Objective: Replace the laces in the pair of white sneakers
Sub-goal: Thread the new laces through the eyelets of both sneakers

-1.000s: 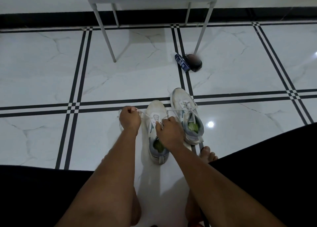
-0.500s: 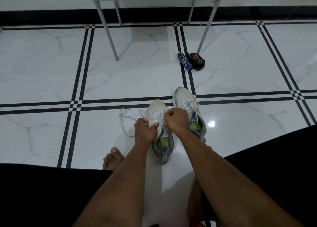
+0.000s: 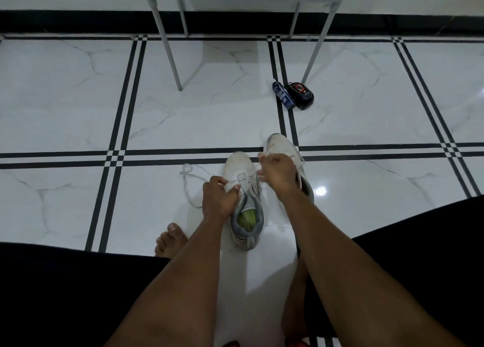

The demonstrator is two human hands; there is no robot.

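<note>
Two white sneakers stand side by side on the tiled floor. The nearer left sneaker [image 3: 245, 202] has a grey collar and a green insole. My left hand [image 3: 218, 196] grips its left side at the eyelets, thumb pinching the upper. A white lace [image 3: 190, 183] trails in a loop on the floor to the left of this shoe. My right hand [image 3: 277, 172] is curled and pinches a lace end above the gap between the shoes. The right sneaker [image 3: 282, 145] is partly hidden behind that hand and forearm.
A grey metal stand [image 3: 172, 50] rises on thin legs at the back. A small blue bottle [image 3: 282, 95] and a black tin [image 3: 301, 95] lie by its right leg. My bare toes [image 3: 170, 239] show at lower left; dark clothing covers both knees.
My left hand came in from the far left to the left sneaker's side, leaving the lace loop on the floor. My right hand rose and moved forward, pulling the lace.
</note>
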